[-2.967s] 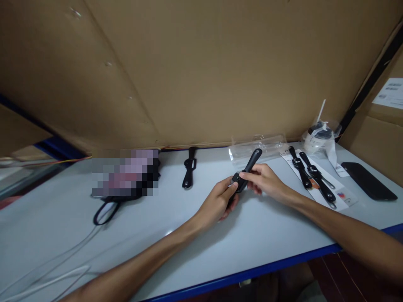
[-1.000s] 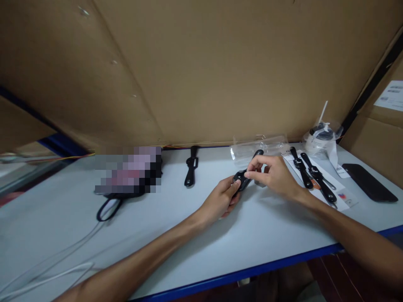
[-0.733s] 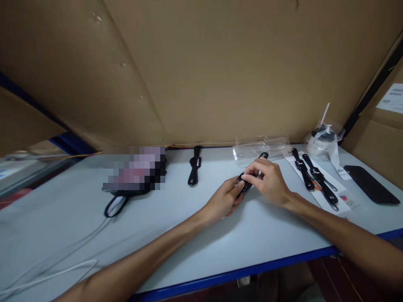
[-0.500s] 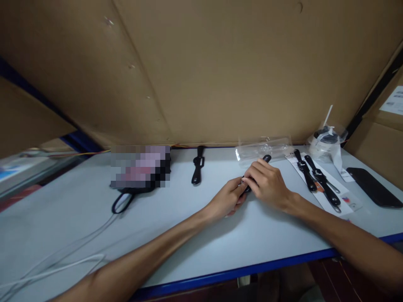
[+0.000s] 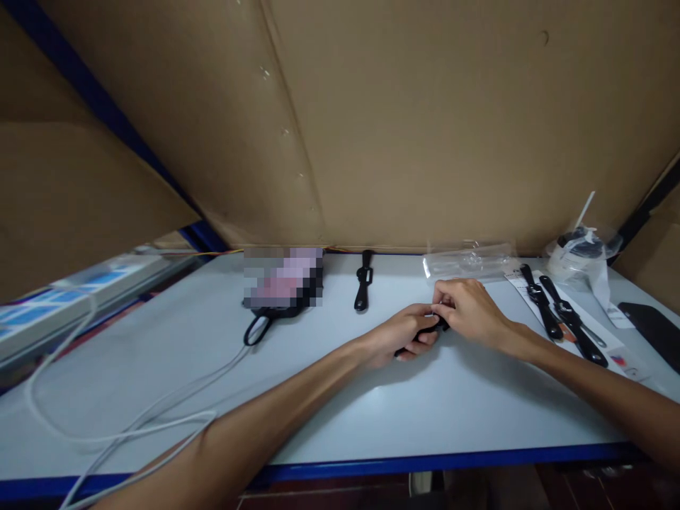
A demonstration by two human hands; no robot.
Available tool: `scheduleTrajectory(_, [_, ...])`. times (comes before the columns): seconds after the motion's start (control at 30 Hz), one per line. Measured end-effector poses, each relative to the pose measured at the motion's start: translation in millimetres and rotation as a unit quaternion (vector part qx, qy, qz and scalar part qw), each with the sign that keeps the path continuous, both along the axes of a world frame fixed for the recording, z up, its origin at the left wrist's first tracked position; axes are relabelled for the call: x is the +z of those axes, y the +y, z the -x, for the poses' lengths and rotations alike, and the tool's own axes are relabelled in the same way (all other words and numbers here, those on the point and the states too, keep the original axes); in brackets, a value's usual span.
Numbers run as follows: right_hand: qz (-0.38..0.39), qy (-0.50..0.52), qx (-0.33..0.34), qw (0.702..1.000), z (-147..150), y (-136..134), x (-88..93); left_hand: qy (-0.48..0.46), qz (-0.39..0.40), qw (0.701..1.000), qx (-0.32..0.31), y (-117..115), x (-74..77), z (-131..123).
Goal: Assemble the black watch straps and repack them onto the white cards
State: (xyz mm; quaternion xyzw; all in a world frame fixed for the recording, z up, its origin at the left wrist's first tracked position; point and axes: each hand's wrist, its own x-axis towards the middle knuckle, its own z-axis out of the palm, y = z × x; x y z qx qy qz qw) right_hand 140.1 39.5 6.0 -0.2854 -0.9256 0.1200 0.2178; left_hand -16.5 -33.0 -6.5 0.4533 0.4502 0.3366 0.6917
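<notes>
Low over the table, my left hand point(image 5: 404, 333) is wrapped around a black spokeshave point(image 5: 400, 351), one handle end poking out at the lower left. The fingertips of my right hand point(image 5: 470, 312) pinch at the tool's middle, meeting the left thumb; its blade area is mostly covered by my fingers. A second black spokeshave point(image 5: 363, 280) lies alone on the table, left of my hands. To the right, two more spokeshaves point(image 5: 571, 319) rest on a white printed card point(image 5: 610, 348).
Clear plastic packaging point(image 5: 467, 263) lies by the cardboard wall point(image 5: 425, 142). A tape roll point(image 5: 576, 258) and a dark phone-like slab point(image 5: 651, 329) are at the right. A blurred-out device point(image 5: 281, 283) with a loop sits left. White cables point(image 5: 132, 432) cross the table's left side.
The view has swung left, so everything sits further right. The held spokeshave's far handle no longer shows beyond my right hand. My right fingers now pinch nearer its middle.
</notes>
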Motion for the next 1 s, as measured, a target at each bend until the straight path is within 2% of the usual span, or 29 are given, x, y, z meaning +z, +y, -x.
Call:
scheduleTrajectory(0.13, [-0.059,0.006,0.048,0.997,-1.7,6.6,-4.4,-0.011,0.031,0.999,0.014,2.2,0.0,2.4])
scheduleTrajectory(0.37, [-0.088,-0.023,0.053,0.994,-11.9,0.9,-9.0,0.009,0.018,1.0,0.01,-0.1,0.6,0.3])
scheduleTrajectory(0.53, [-0.064,-0.027,0.045,0.997,-16.9,-2.8,-8.9,0.018,0.024,1.0,0.003,0.4,1.8,0.4])
scheduleTrajectory(0.7, [-0.026,0.005,0.082,0.996,-20.9,2.2,-7.5,0.015,0.05,0.999,-0.011,2.8,1.8,3.7])
scheduleTrajectory(0.9, [-0.108,0.001,0.101,0.989,-23.5,4.2,-7.2,0.01,0.053,0.998,-0.018,2.3,3.2,4.0])
scheduleTrajectory(1.0, [-0.101,0.015,0.1,0.99,-22.7,4.7,-9.8,0.024,0.06,0.998,-0.008,2.1,4.3,2.8])
